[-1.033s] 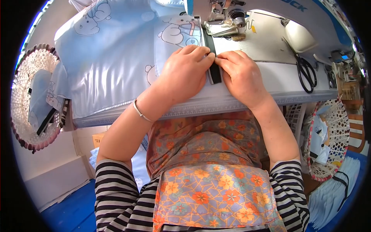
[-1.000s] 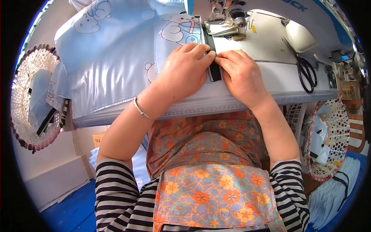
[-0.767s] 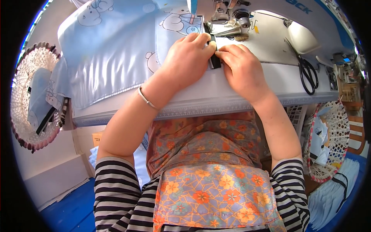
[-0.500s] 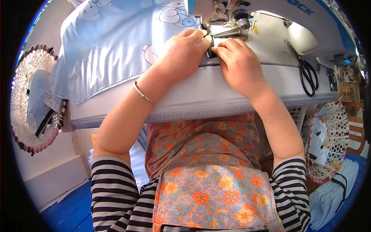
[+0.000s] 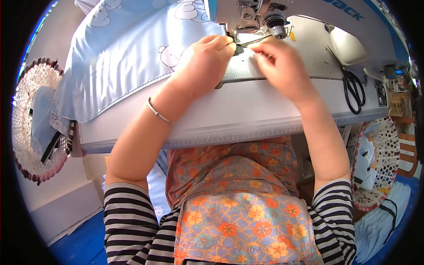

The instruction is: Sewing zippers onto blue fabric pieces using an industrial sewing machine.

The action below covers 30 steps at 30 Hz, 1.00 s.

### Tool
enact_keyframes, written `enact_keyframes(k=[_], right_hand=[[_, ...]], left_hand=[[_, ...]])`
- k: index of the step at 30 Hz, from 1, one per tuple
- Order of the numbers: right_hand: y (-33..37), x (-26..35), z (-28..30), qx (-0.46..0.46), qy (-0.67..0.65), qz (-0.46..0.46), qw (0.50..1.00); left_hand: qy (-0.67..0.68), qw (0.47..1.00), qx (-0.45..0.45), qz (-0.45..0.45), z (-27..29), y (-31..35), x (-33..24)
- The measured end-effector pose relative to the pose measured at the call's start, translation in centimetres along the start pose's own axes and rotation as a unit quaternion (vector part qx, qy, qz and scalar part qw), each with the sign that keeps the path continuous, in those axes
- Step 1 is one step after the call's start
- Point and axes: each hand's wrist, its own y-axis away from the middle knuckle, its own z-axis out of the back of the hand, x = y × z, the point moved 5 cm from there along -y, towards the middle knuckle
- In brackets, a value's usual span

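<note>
My left hand (image 5: 204, 64) is closed at the right edge of a light-blue satiny fabric (image 5: 128, 66) with cartoon animals. Its fingertips press on a small dark strip (image 5: 239, 50) beside the needle area of the sewing machine (image 5: 249, 17). Slightly blurred, my right hand (image 5: 285, 68) hovers just right of that strip, thumb and fingers curled together. Whatever may be between those fingertips is too small to make out. The pale metal bed plate (image 5: 240, 68) shows between the two hands.
Black scissors (image 5: 352, 88) lie on the right of the machine table (image 5: 260, 104). A woven basket (image 5: 375, 163) with fabric pieces stands at lower right, above a tied bundle of pale-blue cloth (image 5: 382, 223). Another woven basket (image 5: 42, 119) is at far left. A ruler strip (image 5: 229, 132) runs along the table's front edge.
My right hand has moved slightly right, away from my left. The dark strip between them now shows less, and more of the bed plate is bare. The fabric has shifted slightly.
</note>
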Motion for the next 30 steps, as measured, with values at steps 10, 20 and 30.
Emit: enact_keyframes(k=[10, 20, 30], right_hand=[[-2.4, -1.4, 5.2, -0.084, -0.032, -0.014, 0.996], [-1.0, 0.5, 5.2, -0.076, -0.020, -0.106, 0.991], [6.8, 6.0, -1.7, 0.051, 0.132, 0.015, 0.990]], left_hand=[[-0.013, 0.998, 0.050, 0.038, -1.1, -1.2, 2.5], [0.047, 0.999, 0.000, -0.010, -0.7, -0.5, 2.2], [0.216, 0.976, 0.009, -0.039, 4.0, 9.0, -9.8]])
